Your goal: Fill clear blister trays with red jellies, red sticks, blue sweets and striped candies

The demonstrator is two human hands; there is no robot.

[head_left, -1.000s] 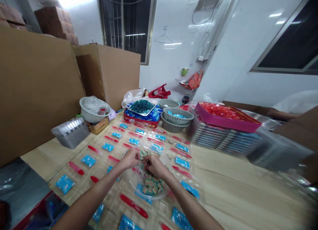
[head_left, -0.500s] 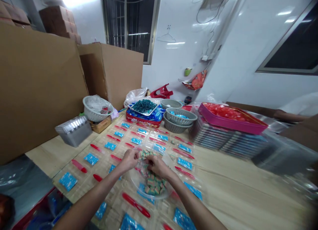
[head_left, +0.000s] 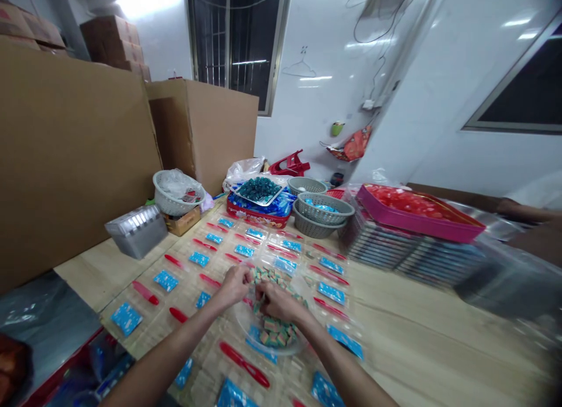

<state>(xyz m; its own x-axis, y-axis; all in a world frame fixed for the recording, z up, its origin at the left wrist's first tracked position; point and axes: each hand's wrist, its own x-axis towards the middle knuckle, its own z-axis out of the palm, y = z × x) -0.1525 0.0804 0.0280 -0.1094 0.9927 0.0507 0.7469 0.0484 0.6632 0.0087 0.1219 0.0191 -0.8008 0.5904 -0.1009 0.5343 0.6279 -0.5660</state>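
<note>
On desk [head_left: 408,331], near side: bowl [head_left: 244,328], blocks [head_left: 277,333] inside. Left hand [head_left: 237,284], right hand [head_left: 280,302] over bowl; fingers curled, cannot tell if clamped. Step: apparently picking blocks; next calls for fine pinch.

1 clear bowl [head_left: 243,320], 1 hanger [head_left: 299,75], 2 windows [head_left: 250,50] show.

The head camera looks forward and down over the wooden table [head_left: 408,331] from its near side. The left hand [head_left: 237,284] and right hand [head_left: 280,302] lie close, around mid-view; the wide view reaches brown cardboard [head_left: 65,161] on the left, a pink tray [head_left: 421,222] on the right and a far window [head_left: 250,41].
</note>
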